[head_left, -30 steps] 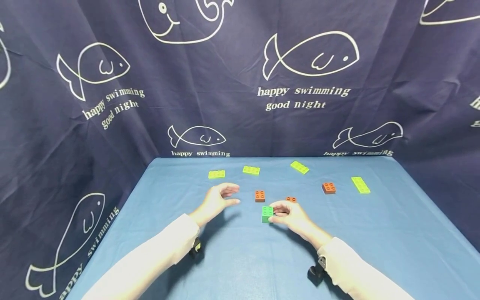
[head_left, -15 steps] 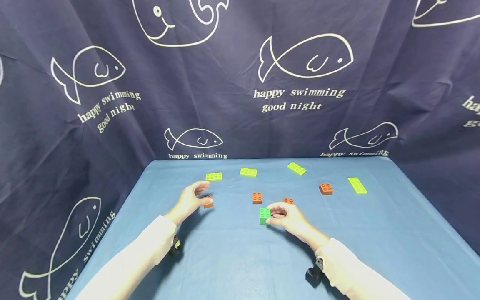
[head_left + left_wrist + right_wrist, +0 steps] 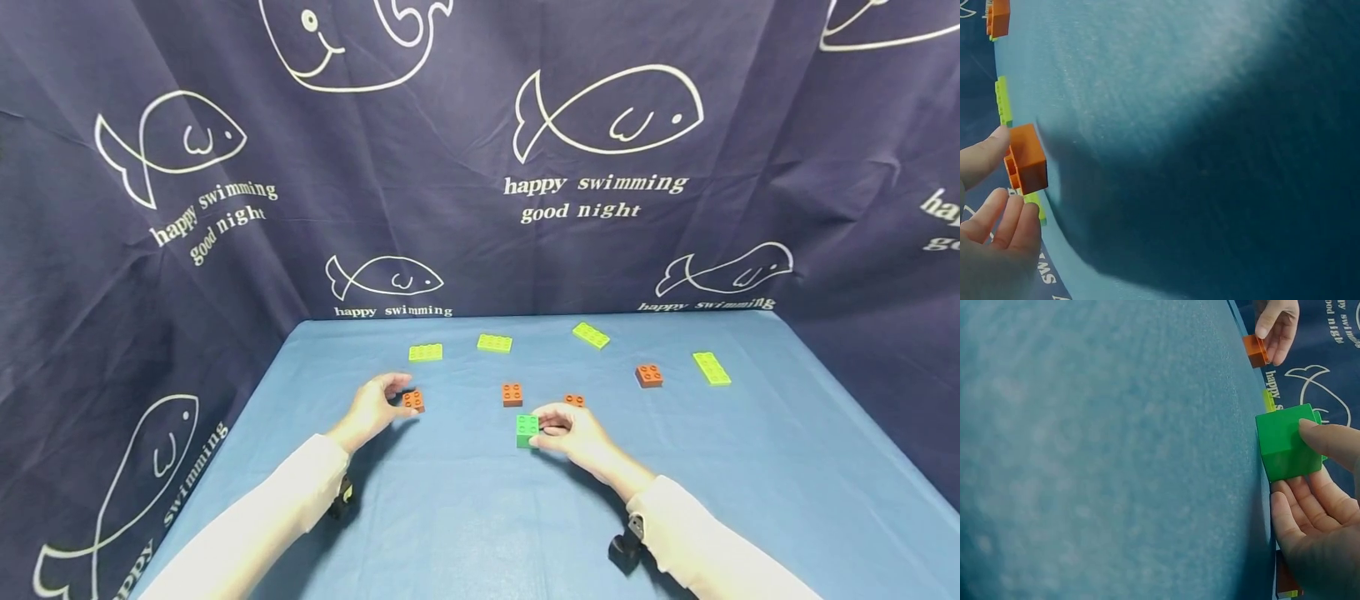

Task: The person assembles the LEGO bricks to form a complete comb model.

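Observation:
An orange toy building brick (image 3: 414, 403) with studs on top sits on the table at the left; the left wrist view shows the brick (image 3: 1029, 156) close up. My left hand (image 3: 369, 410) is around it, thumb at its near side and fingers at the far side. In the left wrist view a small gap shows between the fingertips (image 3: 1025, 215) and the brick. Near the middle, my right hand (image 3: 588, 437) pinches a green brick (image 3: 523, 430) between thumb and fingers. From the right wrist, the tall green brick (image 3: 1285, 447) appears with its studs facing away.
Behind the hands lie more orange bricks: one in the middle (image 3: 512, 396), one partly behind my right hand (image 3: 574, 400) and one at the right (image 3: 649, 377). Several flat lime plates lie farther back, including a left one (image 3: 426, 353) and a right one (image 3: 711, 368). A curtain (image 3: 480, 225) hangs behind the table.
My left hand has moved left from near the middle, uncovering the left orange brick, then lowered around it. The right hand keeps the green brick in place. The head view has shifted slightly.

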The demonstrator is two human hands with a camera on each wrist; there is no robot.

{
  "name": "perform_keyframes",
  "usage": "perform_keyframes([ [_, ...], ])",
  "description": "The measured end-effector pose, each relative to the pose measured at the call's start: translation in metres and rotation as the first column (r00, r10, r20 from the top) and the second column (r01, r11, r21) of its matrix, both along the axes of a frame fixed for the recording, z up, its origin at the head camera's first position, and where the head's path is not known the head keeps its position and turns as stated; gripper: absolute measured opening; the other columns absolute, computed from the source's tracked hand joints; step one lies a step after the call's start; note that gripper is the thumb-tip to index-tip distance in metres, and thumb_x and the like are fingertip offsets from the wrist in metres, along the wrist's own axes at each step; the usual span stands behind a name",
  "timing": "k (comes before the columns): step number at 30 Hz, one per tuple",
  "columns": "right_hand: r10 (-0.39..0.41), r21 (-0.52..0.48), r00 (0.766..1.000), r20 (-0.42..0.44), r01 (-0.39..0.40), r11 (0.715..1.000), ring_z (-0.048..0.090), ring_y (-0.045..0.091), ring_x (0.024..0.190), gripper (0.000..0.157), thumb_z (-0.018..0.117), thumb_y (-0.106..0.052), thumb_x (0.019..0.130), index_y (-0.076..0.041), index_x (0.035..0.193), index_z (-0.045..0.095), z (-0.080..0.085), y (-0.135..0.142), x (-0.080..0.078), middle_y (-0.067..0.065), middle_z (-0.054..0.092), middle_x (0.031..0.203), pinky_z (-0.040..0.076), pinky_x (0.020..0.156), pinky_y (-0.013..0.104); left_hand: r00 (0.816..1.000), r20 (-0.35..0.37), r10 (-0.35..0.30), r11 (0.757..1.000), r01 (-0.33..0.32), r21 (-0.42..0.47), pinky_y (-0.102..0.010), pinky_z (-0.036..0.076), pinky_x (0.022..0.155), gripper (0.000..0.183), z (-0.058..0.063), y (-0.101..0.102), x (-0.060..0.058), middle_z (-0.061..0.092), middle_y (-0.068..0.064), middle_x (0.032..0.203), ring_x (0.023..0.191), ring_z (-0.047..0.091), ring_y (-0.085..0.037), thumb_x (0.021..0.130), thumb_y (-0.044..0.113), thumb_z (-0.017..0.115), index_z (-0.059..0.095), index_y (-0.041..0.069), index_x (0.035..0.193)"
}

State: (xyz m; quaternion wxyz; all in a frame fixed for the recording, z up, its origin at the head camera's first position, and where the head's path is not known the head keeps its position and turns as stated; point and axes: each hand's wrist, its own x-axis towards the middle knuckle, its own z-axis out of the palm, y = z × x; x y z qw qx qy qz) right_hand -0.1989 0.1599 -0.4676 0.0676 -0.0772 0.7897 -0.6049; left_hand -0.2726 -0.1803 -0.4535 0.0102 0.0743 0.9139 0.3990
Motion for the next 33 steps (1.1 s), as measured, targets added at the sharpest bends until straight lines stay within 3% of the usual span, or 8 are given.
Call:
perform_keyframes([
  [9,0.002,0.006,1.000,0.009,-0.002,1.000,0.065,0.025,0.102,0.041,0.078,-0.006,0.080,0.004,0.117,0.063,0.001,0.000,0.000,0.019,0.068,0.110,0.055,0.089,0.026,0.998,0.008,0.061,0.998,-0.061,-0.021,-0.039,0.056,0.085,0.040,-0.006,0.001,-0.001,0.072,-0.014,0.101,0.093,0.067,-0.027,0.070,0.005,0.085,0.071,0.002,0.107],
  [16,-0.002,0.008,1.000,0.006,0.002,1.000,0.065,0.025,0.102,0.040,0.078,-0.005,0.080,0.005,0.116,0.063,0.003,-0.001,0.002,0.019,0.068,0.110,0.055,0.089,0.024,0.996,0.016,0.090,0.995,-0.089,-0.046,-0.036,0.057,0.080,0.035,-0.006,0.002,-0.001,0.073,-0.013,0.095,0.087,0.066,-0.024,0.070,0.006,0.085,0.072,0.004,0.103],
  [24,-0.011,0.024,1.000,0.017,0.010,1.000,0.066,0.023,0.102,0.040,0.079,-0.008,0.079,0.003,0.115,0.064,0.001,-0.001,0.000,0.017,0.068,0.110,0.055,0.089,0.022,0.995,0.015,0.097,0.994,-0.096,-0.053,-0.034,0.056,0.077,0.032,-0.004,0.002,-0.001,0.072,-0.011,0.093,0.085,0.065,-0.022,0.071,0.006,0.085,0.072,0.004,0.101],
  [33,-0.006,0.038,1.000,0.024,0.005,0.999,0.066,0.023,0.103,0.040,0.078,-0.009,0.080,0.002,0.116,0.064,0.000,0.001,-0.001,0.017,0.068,0.111,0.055,0.091,0.025,0.999,0.009,0.048,0.997,-0.047,-0.062,-0.029,0.056,0.073,0.030,0.000,0.012,-0.006,0.073,-0.007,0.092,0.082,0.065,-0.017,0.074,0.012,0.084,0.073,0.008,0.101],
])
